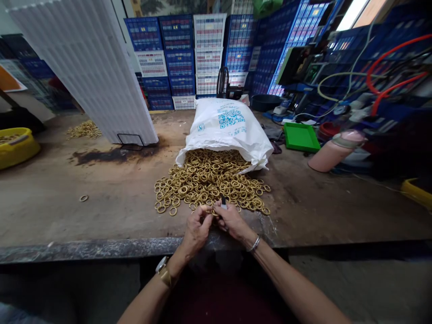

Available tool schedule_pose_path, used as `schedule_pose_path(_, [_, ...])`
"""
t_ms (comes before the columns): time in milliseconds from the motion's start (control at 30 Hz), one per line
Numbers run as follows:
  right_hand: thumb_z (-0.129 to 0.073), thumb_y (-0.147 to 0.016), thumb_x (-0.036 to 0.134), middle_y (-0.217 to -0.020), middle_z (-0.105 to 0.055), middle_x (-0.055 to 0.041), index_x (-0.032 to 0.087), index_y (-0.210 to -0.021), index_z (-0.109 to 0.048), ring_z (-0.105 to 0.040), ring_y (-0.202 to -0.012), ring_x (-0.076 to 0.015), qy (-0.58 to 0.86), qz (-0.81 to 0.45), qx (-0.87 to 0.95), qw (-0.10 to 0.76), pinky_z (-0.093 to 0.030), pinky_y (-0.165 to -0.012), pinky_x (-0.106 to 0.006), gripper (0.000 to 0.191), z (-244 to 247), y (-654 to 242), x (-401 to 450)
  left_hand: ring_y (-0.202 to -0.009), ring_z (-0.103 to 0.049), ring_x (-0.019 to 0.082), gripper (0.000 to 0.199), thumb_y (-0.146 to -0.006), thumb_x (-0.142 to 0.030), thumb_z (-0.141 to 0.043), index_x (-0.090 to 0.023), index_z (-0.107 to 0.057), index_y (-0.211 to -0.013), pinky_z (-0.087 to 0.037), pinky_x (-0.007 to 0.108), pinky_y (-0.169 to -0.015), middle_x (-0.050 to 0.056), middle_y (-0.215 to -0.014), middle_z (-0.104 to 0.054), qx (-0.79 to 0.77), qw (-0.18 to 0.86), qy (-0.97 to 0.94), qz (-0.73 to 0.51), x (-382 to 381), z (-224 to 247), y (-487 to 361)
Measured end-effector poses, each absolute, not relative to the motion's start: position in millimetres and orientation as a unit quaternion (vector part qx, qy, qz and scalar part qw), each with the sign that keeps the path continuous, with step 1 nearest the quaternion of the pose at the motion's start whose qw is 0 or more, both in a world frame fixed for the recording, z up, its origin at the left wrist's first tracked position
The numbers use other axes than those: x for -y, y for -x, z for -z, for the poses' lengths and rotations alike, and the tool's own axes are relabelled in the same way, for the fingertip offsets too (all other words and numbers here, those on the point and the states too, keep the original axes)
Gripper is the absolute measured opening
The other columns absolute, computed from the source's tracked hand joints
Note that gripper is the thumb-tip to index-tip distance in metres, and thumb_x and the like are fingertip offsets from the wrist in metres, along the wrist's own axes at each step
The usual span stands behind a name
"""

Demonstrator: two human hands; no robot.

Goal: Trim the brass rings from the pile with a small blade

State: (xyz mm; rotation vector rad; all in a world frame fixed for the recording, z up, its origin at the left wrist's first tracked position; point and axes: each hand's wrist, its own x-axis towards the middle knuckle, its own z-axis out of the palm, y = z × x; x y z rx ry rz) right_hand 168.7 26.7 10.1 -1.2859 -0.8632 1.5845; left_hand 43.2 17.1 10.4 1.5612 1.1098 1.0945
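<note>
At the table's front edge my left hand [197, 228] is closed in a pinch on a brass-coloured ring [213, 213], largely covered by the fingers. My right hand [234, 221] meets it fingertip to fingertip. It is wrapped round a small tool [223, 203] with a pale body and a black end; its exact kind does not show. Just beyond both hands spreads a heap of similar rings [216, 180]. They spill from the open mouth of a white woven sack [219, 123] lying on its side.
One loose ring [83, 198] lies on the wooden table [118, 211] at left. A white corrugated panel [91, 67] stands in a wire holder, with a small ring pile [84, 129] behind it. Right are a green tray [301, 137] and pink bottle [334, 152]; a yellow basin [16, 148] sits left.
</note>
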Motion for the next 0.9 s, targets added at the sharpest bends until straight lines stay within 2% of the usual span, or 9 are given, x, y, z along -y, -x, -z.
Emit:
schedule_pose_path(100, [-0.058, -0.064, 0.039, -0.044, -0.036, 0.0125, 0.021, -0.073, -0.038, -0.027, -0.028, -0.0018, 0.522, -0.644, 0.328, 0.453, -0.021, -0.027, -0.013, 0.028, -8.2, -167.8, -27.1, -0.061, -0.052, 0.011, 0.02, -0.079, -0.022, -0.047, -0.016, -0.056, -0.095, -0.043, 0.023, -0.061, 0.001, -0.07, -0.06, -0.446, 0.428, -0.657, -0.433, -20.1, 1.2, -42.8])
schedule_pose_path(267, [-0.057, -0.065, 0.046, -0.045, -0.037, 0.0118, 0.02, -0.072, -0.039, -0.028, -0.029, -0.0015, 0.512, -0.656, 0.33, 0.446, -0.022, -0.027, -0.012, 0.032, -8.0, -166.7, -27.3, -0.076, -0.057, 0.015, 0.021, -0.079, -0.022, -0.047, -0.017, -0.057, -0.097, -0.044, 0.029, -0.074, 0.005, -0.085, -0.064, -0.426, 0.39, -0.677, -0.455, -19.8, 13.2, -42.0])
schedule_pose_path(433, [-0.051, -0.07, 0.052, -0.049, -0.043, 0.0095, 0.019, -0.074, -0.041, -0.03, -0.029, -0.0014, 0.536, -0.612, 0.385, 0.436, -0.021, -0.026, -0.013, 0.035, -9.1, -165.7, -25.6, -0.069, -0.055, 0.015, 0.016, -0.078, -0.025, -0.049, -0.019, -0.061, -0.087, -0.042, 0.027, -0.071, 0.003, -0.072, -0.062, -0.455, 0.426, -0.624, -0.472, -19.3, 5.5, -44.7])
schedule_pose_path(600, [-0.05, -0.072, 0.049, -0.047, -0.041, 0.0086, 0.018, -0.068, -0.043, -0.032, -0.033, -0.0026, 0.569, -0.55, 0.436, 0.429, -0.025, -0.031, -0.014, 0.032, -8.7, -165.3, -27.3, -0.07, -0.053, 0.016, 0.012, -0.074, -0.027, -0.055, -0.02, -0.063, -0.077, -0.04, 0.026, -0.074, 0.003, -0.072, -0.06, -0.463, 0.474, -0.571, -0.485, -19.6, -3.4, -46.2])
schedule_pose_path(800, [-0.051, -0.072, 0.047, -0.047, -0.041, 0.0078, 0.018, -0.064, -0.043, -0.033, -0.035, -0.0037, 0.568, -0.527, 0.449, 0.446, -0.027, -0.034, -0.017, 0.031, -2.2, -163.5, -33.1, -0.064, -0.049, 0.012, 0.01, -0.073, -0.028, -0.055, -0.019, -0.058, -0.071, -0.04, 0.022, -0.066, 0.0, -0.066, -0.055, -0.457, 0.493, -0.563, -0.482, -20.3, -7.6, -44.5])
schedule_pose_path(900, [-0.052, -0.071, 0.045, -0.046, -0.04, 0.0083, 0.018, -0.064, -0.042, -0.031, -0.035, -0.0038, 0.563, -0.534, 0.443, 0.449, -0.027, -0.034, -0.017, 0.029, -1.6, -162.2, -34.7, -0.053, -0.044, 0.008, 0.012, -0.074, -0.03, -0.053, -0.018, -0.053, -0.072, -0.038, 0.019, -0.055, -0.003, -0.061, -0.051, -0.454, 0.536, -0.531, -0.473, -19.3, -10.2, -43.2])
